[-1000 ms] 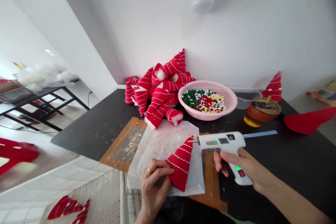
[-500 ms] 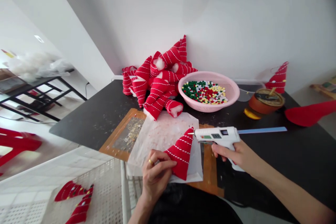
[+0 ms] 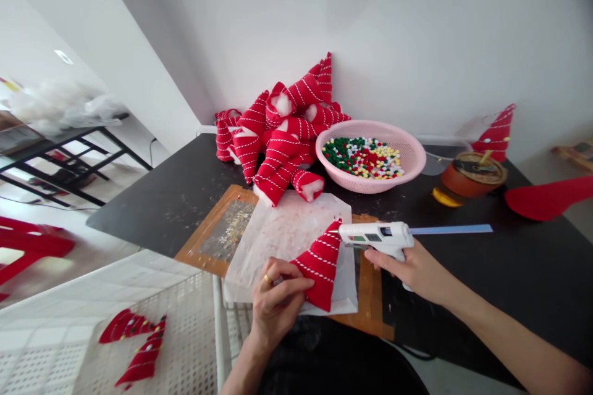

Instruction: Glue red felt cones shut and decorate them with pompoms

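Observation:
My left hand (image 3: 278,296) pinches the lower left side of a red fabric cone (image 3: 322,266) with white stitched stripes, held tip upward over a white sheet (image 3: 291,228). In my right hand (image 3: 412,265) is a white glue gun (image 3: 375,236), with a long bluish glue stick (image 3: 451,229) out of its back. Its nozzle is at the cone, just below the tip; whether it touches is hard to tell. A pink basket (image 3: 370,187) of small green, red, white and yellow pompoms stands beyond the gun.
Several stuffed red cones (image 3: 278,148) are heaped against the wall. At the right are a brown pot (image 3: 472,180), an upright decorated cone (image 3: 496,136) and a red pointed piece (image 3: 546,199). A white basket (image 3: 185,327) at lower left holds decorated cones (image 3: 143,355).
My right hand has moved the glue gun slightly left, bringing its nozzle closer in against the cone below the tip. My left hand keeps its hold on the cone.

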Available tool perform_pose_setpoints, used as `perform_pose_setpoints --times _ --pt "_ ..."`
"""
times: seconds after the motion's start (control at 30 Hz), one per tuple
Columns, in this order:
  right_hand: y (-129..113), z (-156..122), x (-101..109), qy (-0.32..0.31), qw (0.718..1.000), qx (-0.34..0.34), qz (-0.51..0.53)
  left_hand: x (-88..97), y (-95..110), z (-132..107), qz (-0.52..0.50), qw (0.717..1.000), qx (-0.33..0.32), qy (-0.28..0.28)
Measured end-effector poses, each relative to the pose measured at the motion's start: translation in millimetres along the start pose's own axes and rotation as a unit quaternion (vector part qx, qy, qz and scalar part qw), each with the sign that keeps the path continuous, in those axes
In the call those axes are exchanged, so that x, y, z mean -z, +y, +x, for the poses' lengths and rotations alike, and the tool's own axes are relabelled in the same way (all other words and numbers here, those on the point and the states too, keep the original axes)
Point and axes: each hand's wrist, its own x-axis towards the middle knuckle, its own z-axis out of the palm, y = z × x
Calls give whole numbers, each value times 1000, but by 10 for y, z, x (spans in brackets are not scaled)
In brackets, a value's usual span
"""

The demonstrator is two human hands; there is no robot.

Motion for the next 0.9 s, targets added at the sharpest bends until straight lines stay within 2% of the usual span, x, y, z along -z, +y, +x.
perform_pose_setpoints --times 0.63,0.9 --pt "-39 -36 8 11 1000 14 -12 6 6 8 9 1000 -8 -3" --pt "5 -48 14 4 1000 -11 16 11 12 16 -4 1000 -11 -9"
